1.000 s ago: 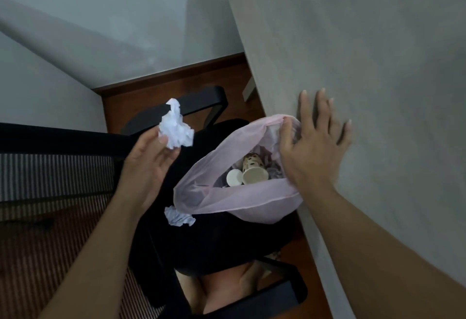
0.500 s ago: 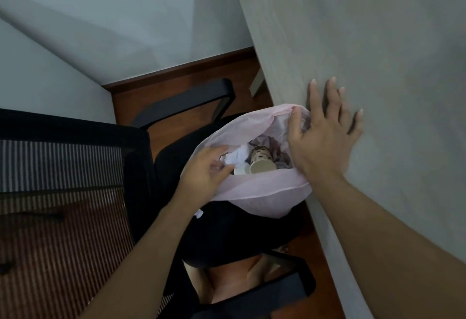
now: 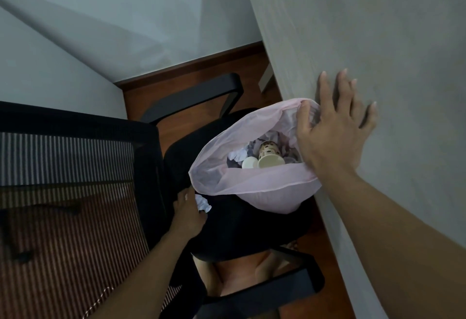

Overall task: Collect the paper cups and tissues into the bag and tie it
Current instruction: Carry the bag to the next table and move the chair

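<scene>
The thin pink plastic bag, paper cups inside, gapes on the black chair seat. The right hand thumb-hooks its rim, fingers flat on the grey worktop. The left hand touches a crumpled white tissue; whether it grips, I cannot tell. I'd gather it whole and lift it clear over the sagging near rim.

The single head view looks steeply down, close over the chair seat beside the table.
</scene>
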Demonstrator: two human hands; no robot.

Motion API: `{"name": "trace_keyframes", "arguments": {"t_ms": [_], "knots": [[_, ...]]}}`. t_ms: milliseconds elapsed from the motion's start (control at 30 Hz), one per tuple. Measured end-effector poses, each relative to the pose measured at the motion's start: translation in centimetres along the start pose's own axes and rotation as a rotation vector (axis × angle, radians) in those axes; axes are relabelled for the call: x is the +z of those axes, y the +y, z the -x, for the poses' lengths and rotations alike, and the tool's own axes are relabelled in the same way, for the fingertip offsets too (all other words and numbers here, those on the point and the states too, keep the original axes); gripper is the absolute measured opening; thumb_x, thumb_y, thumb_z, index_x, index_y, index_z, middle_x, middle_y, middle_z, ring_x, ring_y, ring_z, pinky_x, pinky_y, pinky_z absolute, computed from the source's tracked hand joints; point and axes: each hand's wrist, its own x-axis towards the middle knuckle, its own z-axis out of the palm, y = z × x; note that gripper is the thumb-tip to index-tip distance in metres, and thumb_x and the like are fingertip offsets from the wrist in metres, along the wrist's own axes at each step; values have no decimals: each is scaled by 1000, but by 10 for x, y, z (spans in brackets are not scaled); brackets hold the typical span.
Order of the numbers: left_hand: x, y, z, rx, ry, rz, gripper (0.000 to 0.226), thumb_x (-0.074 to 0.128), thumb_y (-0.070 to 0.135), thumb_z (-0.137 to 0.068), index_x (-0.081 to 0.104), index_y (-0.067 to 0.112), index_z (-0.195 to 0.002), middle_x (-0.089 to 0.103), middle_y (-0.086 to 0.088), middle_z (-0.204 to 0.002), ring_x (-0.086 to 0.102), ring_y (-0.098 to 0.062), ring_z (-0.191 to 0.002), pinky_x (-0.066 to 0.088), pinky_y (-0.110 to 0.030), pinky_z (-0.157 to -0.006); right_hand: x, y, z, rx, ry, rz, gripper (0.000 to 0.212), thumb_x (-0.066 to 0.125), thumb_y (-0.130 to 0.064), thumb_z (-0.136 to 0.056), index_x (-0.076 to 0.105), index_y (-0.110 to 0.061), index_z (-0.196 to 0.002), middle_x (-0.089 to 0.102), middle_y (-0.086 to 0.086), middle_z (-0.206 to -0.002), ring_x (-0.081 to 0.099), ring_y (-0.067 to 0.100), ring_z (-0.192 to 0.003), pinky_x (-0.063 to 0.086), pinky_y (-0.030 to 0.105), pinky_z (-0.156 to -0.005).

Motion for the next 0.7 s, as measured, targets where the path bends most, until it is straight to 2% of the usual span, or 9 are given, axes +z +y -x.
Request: {"name": "trace_keyframes", "arguments": {"t_ms": [67,167,267,300,333,433,567,633,700], "knots": [[14,-2,-3,-3,-16,-95,71,78,14,-82,49,10,-147,44,-15,-146,52,-41,-130,47,-45,-107,-1,0,0,0,2,-4,68,34,-57,-109,25,-34,-173,18,0,-182,14,24,-168,8,63,-133],[20,2,-12,42,-4,-205,47,75,4,-86,59,9,-130,49,-14,-138,51,-39,-126,41,-35,-100,-1,-1,0,3,-7,-2,68,33,-57,-110,24,-34,-173,16,-1,-183,12,23,-169,6,62,-133],[26,-5,-31,30,76,-105,9,69,11,-88,67,9,-96,63,-23,-111,63,-44,-106,52,-48,-91,-1,-1,1,1,-5,-3,68,33,-57,-109,25,-34,-173,17,-1,-183,13,23,-168,6,61,-133],[23,-3,-36,0,118,15,9,66,18,-87,64,9,-87,66,-24,-101,67,-46,-96,56,-47,-82,-1,0,1,3,-2,-5,68,33,-56,-109,25,-34,-173,17,-1,-183,13,23,-168,6,61,-133],[15,5,-38,-35,148,146,13,63,22,-89,62,9,-87,68,-21,-97,70,-44,-91,55,-43,-74,-1,0,1,5,-2,-7,68,34,-56,-109,26,-34,-173,17,-1,-183,14,23,-168,6,61,-133],[-27,46,-34,-131,264,512,26,69,15,-98,67,15,-124,72,-2,-117,70,-26,-103,53,-33,-77,-1,1,1,2,-7,-8,68,34,-56,-109,25,-34,-173,16,-1,-183,13,24,-168,6,62,-133],[-100,97,-18,-33,400,1170,34,76,22,-99,64,26,-131,74,-9,-128,76,-28,-113,62,-45,-98,-1,2,0,2,-8,-13,68,35,-56,-109,25,-34,-173,16,-1,-183,13,24,-169,7,62,-133],[-129,119,-5,61,355,1271,29,70,27,-104,63,25,-132,74,-12,-132,75,-27,-113,62,-41,-96,-1,2,0,4,-7,-7,68,35,-57,-110,24,-35,-173,16,-1,-183,13,23,-169,7,62,-133],[-150,140,10,183,197,1303,31,66,31,-106,63,20,-135,72,-15,-134,73,-25,-108,62,-37,-90,0,3,0,3,-15,3,68,35,-57,-110,22,-35,-174,15,-1,-183,11,23,-169,7,61,-133]]}}
